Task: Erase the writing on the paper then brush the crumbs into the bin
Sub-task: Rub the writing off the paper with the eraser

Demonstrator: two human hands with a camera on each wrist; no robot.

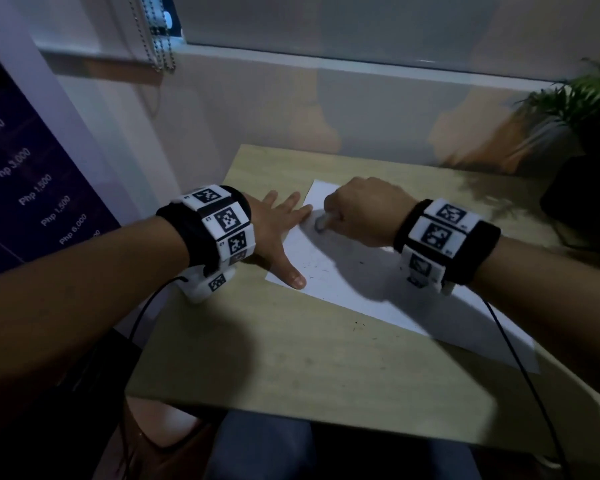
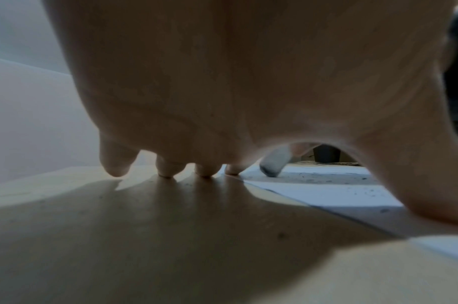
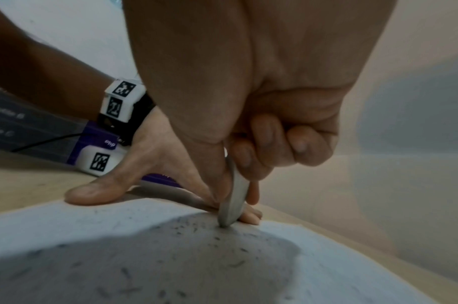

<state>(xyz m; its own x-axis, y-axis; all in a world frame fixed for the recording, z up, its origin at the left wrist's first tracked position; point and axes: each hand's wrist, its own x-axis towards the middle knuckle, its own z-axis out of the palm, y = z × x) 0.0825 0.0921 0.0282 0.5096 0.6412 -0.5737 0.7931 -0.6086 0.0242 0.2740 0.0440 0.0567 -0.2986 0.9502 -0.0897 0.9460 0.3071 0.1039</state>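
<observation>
A white sheet of paper (image 1: 343,275) lies on the wooden table (image 1: 291,348), dotted with dark eraser crumbs (image 3: 217,238). My right hand (image 1: 357,211) pinches a grey-white eraser (image 1: 321,224) and presses its dirty tip onto the paper near the far left corner; the eraser (image 3: 234,197) shows clearly in the right wrist view and the eraser (image 2: 274,162) appears under my left palm. My left hand (image 1: 278,233) lies flat with fingers spread, thumb (image 1: 293,275) and index finger on the paper's left edge. No bin is in view.
A potted plant (image 1: 582,109) in a dark pot stands at the table's far right corner. A wall and window sill run behind the table. A dark purple poster (image 1: 25,188) with price text hangs at the left. Cables trail from both wrist bands.
</observation>
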